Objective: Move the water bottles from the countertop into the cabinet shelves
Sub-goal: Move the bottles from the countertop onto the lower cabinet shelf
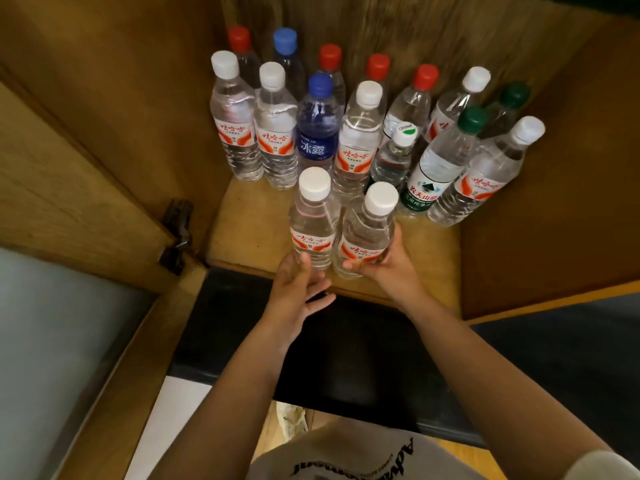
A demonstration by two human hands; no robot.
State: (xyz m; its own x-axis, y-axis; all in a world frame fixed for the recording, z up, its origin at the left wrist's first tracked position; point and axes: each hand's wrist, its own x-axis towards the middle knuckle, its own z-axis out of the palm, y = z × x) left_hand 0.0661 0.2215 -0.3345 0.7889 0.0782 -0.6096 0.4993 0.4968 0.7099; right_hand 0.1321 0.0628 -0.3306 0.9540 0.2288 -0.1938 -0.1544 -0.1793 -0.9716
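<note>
Placing step. 2 white-cap bottles stand side by side at the front edge of the shelf [242, 237], inside the open cabinet. The left bottle [311, 226] and right bottle [369, 233] are just beside each other, both upright or near it.

The left hand [294, 289] sits at the base of the left bottle, thumb against its lower side, fingers straight and relaxed below, not wrapped round it. It looks like touching or letting go, not holding. The right hand [388, 265] has its thumb across the front of the right bottle and fingers curled round the far side, so it grips that bottle low down.

Behind them a cluster of about 15 bottles [356, 140] fills the back of the shelf: red, blue, white and green caps, all upright, packed close. The door [69, 168] hangs open at left on its hinge [178, 233].

Judging by this, both bottles are set down or nearly so. Next move calls for the right hand to let go cleanly, then both hands to draw back without tipping the pair, since they stand close to the shelf lip. A small push inward would be safer. The countertop is not clearly in view, so I cannot tell how many bottles are left.
</note>
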